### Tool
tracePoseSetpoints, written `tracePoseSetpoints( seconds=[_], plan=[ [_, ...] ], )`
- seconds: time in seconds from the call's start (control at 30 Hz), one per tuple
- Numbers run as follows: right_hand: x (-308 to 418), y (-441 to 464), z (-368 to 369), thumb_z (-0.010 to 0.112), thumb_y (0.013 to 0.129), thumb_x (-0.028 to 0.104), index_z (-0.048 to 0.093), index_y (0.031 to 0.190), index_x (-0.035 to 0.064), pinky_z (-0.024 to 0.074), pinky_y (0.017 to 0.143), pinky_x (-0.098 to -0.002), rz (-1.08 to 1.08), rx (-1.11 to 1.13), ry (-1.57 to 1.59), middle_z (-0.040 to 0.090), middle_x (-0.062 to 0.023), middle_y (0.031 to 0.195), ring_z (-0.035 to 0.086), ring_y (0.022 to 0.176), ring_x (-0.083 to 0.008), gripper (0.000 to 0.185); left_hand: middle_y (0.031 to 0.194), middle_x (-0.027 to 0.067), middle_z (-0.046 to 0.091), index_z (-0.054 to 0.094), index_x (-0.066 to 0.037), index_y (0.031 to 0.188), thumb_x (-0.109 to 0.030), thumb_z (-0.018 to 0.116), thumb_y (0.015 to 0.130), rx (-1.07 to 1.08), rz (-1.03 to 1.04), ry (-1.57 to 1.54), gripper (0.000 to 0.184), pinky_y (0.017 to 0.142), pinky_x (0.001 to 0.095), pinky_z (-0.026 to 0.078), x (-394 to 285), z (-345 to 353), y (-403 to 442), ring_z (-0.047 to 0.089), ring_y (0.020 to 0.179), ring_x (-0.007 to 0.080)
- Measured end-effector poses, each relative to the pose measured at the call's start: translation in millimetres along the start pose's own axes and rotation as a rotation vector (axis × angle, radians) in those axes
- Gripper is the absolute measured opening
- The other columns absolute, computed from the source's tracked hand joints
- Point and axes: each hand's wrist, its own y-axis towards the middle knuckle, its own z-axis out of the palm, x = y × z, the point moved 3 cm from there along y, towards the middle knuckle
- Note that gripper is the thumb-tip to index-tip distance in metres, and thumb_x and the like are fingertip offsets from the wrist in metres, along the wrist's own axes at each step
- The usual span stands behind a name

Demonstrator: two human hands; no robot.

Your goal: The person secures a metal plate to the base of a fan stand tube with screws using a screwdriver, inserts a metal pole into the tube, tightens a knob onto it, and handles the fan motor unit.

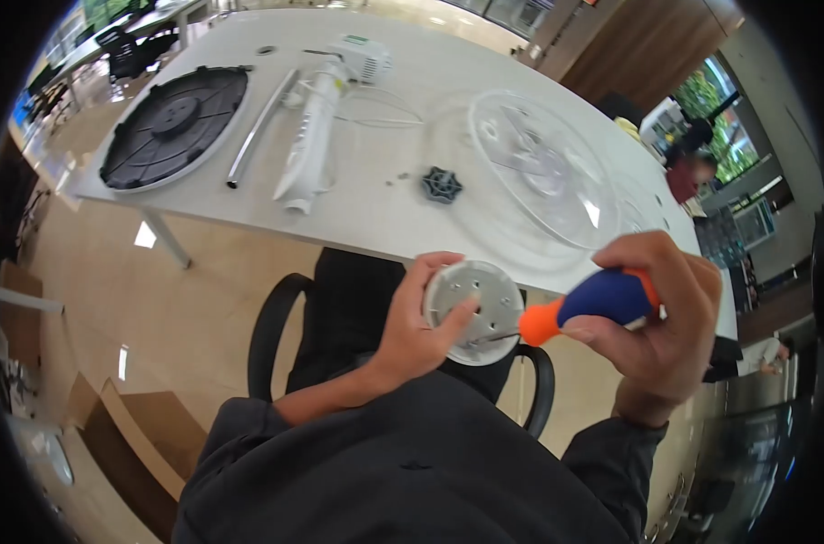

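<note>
Working w/ screwdriver [602, 299] on white round part [493, 286], prob. at a screw-driving or loosening step. Gripping part in L hand [412, 331], w/ fingers around rim and thumb over face, just off near edge of table [366, 181]. Holding driver by handle in closed R hand [675, 335], w/ shaft [502, 338] over lower face. Cannot tell contact w/ any screw. For next move, prob. needs careful tip alignment, w/o tilting part.

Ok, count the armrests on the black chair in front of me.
2: the left armrest stands left of your left hand; the right armrest is below the screwdriver in your right hand. Your body partly hides both.
</note>
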Motion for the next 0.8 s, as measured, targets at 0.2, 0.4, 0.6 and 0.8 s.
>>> tracePoseSetpoints(
  seconds=[0.2,0.4,0.6,0.8],
  plan=[
    [-0.8,6.6,12.9,0.079,0.069,0.054,0.066,0.097,-0.0002,0.0446,0.061,-0.0265,-0.178,-0.317,0.172,0.066,-0.0075,0.083,0.06,0.066,-0.0162,0.062,0.111,0.0102,0.06,0.047,-0.001,0.128,-0.005,0.066,0.09,-0.01,-0.074,-0.095,0.043,0.088,0.0281,0.048,-0.4,-2.4,2.0,0.059,0.101,0.0127],
    [2.1,3.9,13.4,0.081,0.066,0.053,0.063,0.09,0.0023,0.0417,0.059,-0.0285,-0.079,-0.353,0.092,0.064,-0.0082,0.083,0.054,0.062,-0.0149,0.059,0.111,0.0106,0.06,0.047,-0.001,0.128,-0.006,0.067,0.09,-0.008,-0.088,-0.094,0.044,0.089,0.0286,0.048,-1.6,-0.3,0.1,0.059,0.102,0.0135],
    [6.2,-5.9,5.0,0.078,0.074,0.042,0.061,0.1,0.0003,0.0476,0.068,-0.0308,-0.116,-0.066,-0.033,0.063,-0.0136,0.088,0.062,0.071,-0.0218,0.052,0.111,0.0105,0.06,0.047,-0.001,0.128,-0.006,0.067,0.09,-0.023,-0.089,-0.091,0.043,0.089,0.029,0.048,-2.5,0.9,-1.4,0.059,0.102,0.0137],
    [-1.9,-3.2,10.4,0.076,0.072,0.052,0.062,0.098,0.0008,0.0481,0.066,-0.029,-0.236,-0.152,0.189,0.065,-0.0122,0.087,0.067,0.075,-0.0218,0.059,0.111,0.0103,0.059,0.047,-0.001,0.128,-0.006,0.067,0.09,-0.035,-0.087,-0.094,0.043,0.089,0.0287,0.048,-2.4,0.7,-0.7,0.059,0.102,0.0135]
  ],
)
